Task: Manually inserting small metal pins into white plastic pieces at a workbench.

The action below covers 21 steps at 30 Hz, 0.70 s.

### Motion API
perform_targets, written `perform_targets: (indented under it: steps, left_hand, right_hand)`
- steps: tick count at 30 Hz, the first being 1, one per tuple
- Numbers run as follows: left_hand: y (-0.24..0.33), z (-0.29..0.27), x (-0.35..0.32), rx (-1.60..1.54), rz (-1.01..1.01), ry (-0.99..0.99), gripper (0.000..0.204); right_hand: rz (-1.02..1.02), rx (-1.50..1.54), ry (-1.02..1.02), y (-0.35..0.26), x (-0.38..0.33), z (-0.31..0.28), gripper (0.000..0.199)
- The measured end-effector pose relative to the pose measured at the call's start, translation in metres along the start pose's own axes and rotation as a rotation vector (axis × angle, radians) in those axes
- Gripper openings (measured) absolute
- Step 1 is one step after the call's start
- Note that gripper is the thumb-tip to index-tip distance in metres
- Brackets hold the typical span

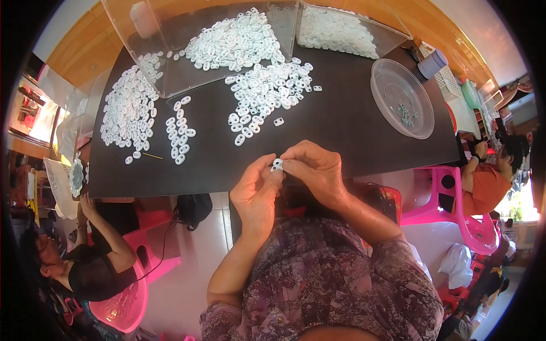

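My left hand (256, 190) and my right hand (315, 170) meet at the near edge of a black table (335, 125). Between their fingertips they pinch one small white plastic ring piece (277, 165). Just beyond my hands lies a loose heap of the same white pieces (264, 94), with one stray piece (278, 121) nearest. A longer spread of white pieces (128, 111) and a short row (179, 133) lie at the left of the table.
Two clear plastic boxes (170, 85) (347, 31) with white pieces stand at the far side. A clear round bowl (401, 99) with a few small grey parts sits at right. Other people sit at lower left (91, 267) and right (492, 176) on pink chairs.
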<state>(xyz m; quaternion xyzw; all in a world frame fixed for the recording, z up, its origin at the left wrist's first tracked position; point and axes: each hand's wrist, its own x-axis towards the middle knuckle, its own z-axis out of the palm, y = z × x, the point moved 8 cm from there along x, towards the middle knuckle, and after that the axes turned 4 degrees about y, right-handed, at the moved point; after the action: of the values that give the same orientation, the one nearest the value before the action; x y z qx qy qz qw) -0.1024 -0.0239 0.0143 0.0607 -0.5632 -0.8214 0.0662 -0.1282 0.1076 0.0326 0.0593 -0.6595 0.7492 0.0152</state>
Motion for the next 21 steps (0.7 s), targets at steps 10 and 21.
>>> perform_targets:
  steps: [10, 21]
  left_hand:
    - [-0.006, 0.004, 0.002, -0.097, -0.071, -0.074, 0.025]
    - [-0.001, 0.004, 0.005, -0.106, -0.035, 0.045, 0.020]
  right_hand:
    - [0.022, 0.009, -0.067, 0.005, 0.001, 0.001, 0.007]
    - [-0.270, -0.390, -0.064, -0.021, -0.004, 0.004, 0.027]
